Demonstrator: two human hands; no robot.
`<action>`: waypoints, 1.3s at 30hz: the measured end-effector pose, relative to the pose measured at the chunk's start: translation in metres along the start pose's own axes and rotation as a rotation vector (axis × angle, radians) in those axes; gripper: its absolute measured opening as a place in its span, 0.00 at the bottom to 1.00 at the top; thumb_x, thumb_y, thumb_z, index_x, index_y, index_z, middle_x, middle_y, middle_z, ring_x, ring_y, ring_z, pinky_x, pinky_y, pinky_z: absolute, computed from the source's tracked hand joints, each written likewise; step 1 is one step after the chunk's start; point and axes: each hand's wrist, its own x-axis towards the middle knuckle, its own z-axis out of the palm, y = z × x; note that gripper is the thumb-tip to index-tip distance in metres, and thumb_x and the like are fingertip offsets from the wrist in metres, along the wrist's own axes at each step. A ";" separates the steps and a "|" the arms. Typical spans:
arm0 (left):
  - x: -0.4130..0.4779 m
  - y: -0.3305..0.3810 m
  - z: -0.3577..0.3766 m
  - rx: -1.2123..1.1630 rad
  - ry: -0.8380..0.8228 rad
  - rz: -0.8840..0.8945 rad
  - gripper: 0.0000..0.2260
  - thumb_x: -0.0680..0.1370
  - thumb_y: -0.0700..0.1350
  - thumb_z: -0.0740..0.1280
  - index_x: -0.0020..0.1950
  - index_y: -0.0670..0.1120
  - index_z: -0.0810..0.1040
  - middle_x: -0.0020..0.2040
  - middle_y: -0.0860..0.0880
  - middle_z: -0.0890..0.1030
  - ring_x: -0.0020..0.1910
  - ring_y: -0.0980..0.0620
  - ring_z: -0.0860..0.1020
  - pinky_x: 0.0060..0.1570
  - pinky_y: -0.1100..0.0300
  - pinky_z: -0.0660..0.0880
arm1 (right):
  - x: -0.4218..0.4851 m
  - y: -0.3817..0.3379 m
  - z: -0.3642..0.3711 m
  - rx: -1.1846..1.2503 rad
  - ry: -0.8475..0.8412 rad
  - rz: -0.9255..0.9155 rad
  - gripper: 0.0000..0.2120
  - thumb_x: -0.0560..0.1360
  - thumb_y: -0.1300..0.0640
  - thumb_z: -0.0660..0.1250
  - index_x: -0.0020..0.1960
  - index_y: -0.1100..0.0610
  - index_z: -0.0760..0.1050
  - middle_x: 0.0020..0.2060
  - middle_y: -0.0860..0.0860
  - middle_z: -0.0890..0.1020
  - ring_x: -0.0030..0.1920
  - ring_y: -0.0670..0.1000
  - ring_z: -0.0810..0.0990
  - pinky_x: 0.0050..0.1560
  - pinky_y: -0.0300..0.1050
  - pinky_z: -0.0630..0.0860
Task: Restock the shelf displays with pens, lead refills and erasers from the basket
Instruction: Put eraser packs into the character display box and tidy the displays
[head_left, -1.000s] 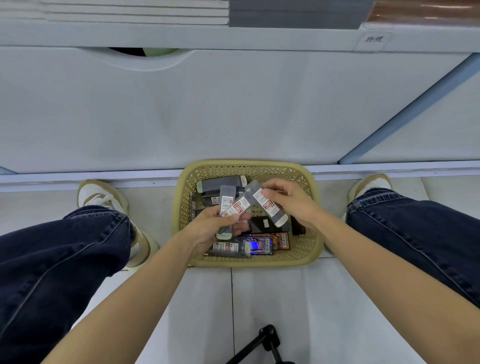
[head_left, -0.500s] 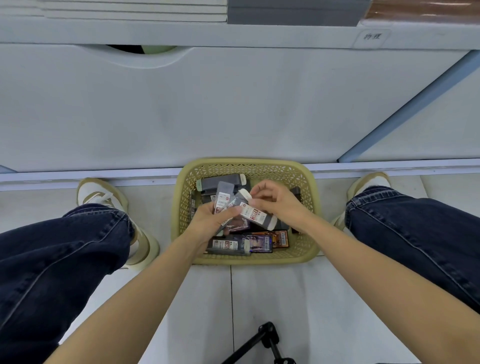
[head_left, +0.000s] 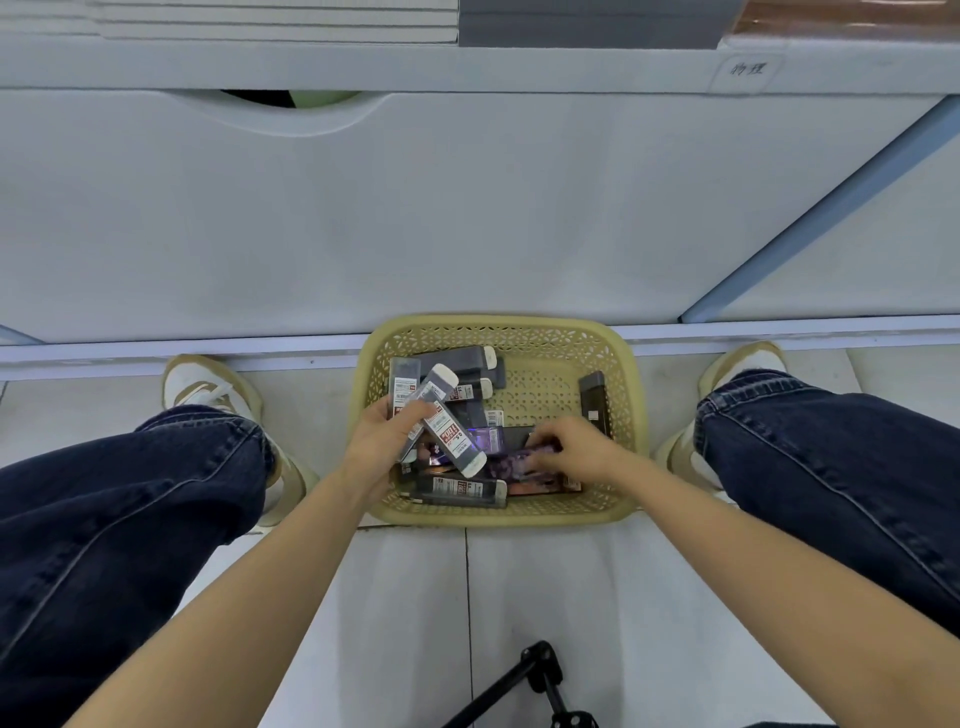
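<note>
Now | left hand (head_left: 383, 442) grips lead refills (head_left: 448, 432) | right hand (head_left: 577, 450) pinches purple packet (head_left: 511, 462) in basket (head_left: 621, 364)

Our left hand (head_left: 382, 441) grips lead refill cases (head_left: 451, 434) of smoky translucent plastic with white caps and paper labels. Our right hand (head_left: 576, 449) pinches a glossy printed packet (head_left: 511, 462). Around both hands we see the basket (head_left: 498, 325): matt tan plastic, perforated.
</note>
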 end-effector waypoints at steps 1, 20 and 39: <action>-0.001 0.002 0.000 0.000 -0.006 0.014 0.09 0.77 0.40 0.69 0.56 0.39 0.78 0.40 0.44 0.85 0.36 0.46 0.77 0.25 0.62 0.73 | -0.001 0.000 -0.013 0.029 0.020 -0.010 0.07 0.75 0.54 0.71 0.50 0.56 0.79 0.45 0.50 0.81 0.47 0.49 0.77 0.47 0.41 0.72; -0.104 0.120 0.013 -0.096 -0.050 0.532 0.16 0.73 0.39 0.74 0.58 0.36 0.78 0.47 0.41 0.84 0.38 0.51 0.82 0.39 0.59 0.79 | -0.075 -0.167 -0.091 0.708 0.204 -0.446 0.15 0.70 0.63 0.75 0.55 0.56 0.76 0.46 0.49 0.84 0.45 0.46 0.83 0.42 0.39 0.79; -0.259 0.334 -0.071 -0.180 0.041 1.024 0.04 0.79 0.43 0.68 0.47 0.42 0.78 0.28 0.50 0.78 0.26 0.53 0.73 0.29 0.61 0.70 | -0.211 -0.391 -0.259 0.484 0.695 -1.028 0.11 0.76 0.66 0.67 0.50 0.51 0.71 0.40 0.49 0.85 0.40 0.47 0.84 0.39 0.42 0.81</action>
